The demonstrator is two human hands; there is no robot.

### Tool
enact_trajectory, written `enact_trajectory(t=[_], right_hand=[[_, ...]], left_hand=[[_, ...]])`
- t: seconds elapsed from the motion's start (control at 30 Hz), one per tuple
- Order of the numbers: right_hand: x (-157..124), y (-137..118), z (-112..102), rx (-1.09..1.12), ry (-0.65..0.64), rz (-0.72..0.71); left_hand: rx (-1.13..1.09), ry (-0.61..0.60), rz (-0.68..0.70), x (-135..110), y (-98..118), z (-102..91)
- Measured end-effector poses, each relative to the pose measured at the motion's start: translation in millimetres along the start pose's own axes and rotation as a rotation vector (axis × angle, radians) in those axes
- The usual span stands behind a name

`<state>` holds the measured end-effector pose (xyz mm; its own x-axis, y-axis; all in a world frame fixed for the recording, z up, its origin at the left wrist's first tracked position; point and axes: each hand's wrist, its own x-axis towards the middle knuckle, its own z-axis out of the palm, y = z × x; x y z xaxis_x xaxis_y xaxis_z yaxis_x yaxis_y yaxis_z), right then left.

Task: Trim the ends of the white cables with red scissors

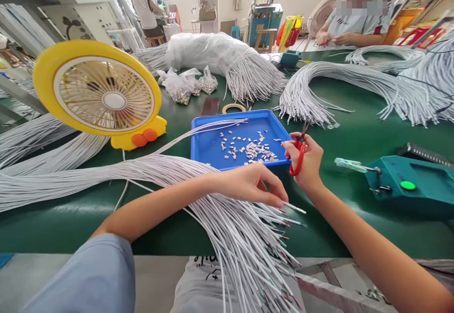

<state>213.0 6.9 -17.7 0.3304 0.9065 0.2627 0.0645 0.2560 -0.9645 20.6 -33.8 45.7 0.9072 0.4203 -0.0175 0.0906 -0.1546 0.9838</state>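
Observation:
My left hand [253, 184] reaches over a thick bundle of white cables [170, 171], its thumb and fingers closed on one white cable [296, 208] whose end sticks out to the right. The bundle's loose ends, several showing red, green or black wires, hang over the table's front edge. Just right of the blue tray [194, 150], my right hand [310, 161] is wrapped round red-handled scissors [298, 161] with their blades pointing up and away. Small white pieces [257, 150] lie scattered in the tray, and a few cables cross its left side.
A yellow fan [113, 100] stands at the left. On the right sits a teal device [411, 180] with a green button. Behind the tray lie plastic bags of small parts [187, 86], a tape roll [234, 108] and more cable bundles [319, 86]. A co-worker [354, 29] sits across the table.

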Motion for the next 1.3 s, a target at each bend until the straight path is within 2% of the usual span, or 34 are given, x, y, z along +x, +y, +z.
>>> enact_trajectory(t=[0.03,0.1,0.23,0.3,0.4,0.6,1.0,1.17,1.3], right_hand=[[-1,-1,1,0.003,-0.011,0.001],[-4,-2,2,0.015,-0.044,0.006],[-11,-4,2,0.057,-0.136,0.030],[-15,-5,2,0.067,-0.168,0.048],[-22,-11,2,0.103,-0.229,0.051],[-32,-21,5,0.143,-0.336,0.013],[-30,-15,6,0.092,-0.337,-0.055],[-31,-13,7,0.007,-0.374,-0.132],[-32,-14,6,-0.018,-0.320,-0.182]], left_hand=[[-0.054,0.006,0.007,3,-6,3.6],[-0.178,0.110,-0.013,9,-19,1.9],[-0.323,0.536,-0.042,18,-41,-16.1],[-0.330,0.643,-0.039,20,-46,-21.4],[-0.310,0.667,-0.032,18,-47,-21.9],[-0.349,0.632,-0.048,15,-49,-17.4],[-0.245,0.643,0.038,16,-55,-13.7],[-0.309,0.698,0.069,16,-55,-13.3],[-0.285,0.743,0.062,16,-54,-14.7]])
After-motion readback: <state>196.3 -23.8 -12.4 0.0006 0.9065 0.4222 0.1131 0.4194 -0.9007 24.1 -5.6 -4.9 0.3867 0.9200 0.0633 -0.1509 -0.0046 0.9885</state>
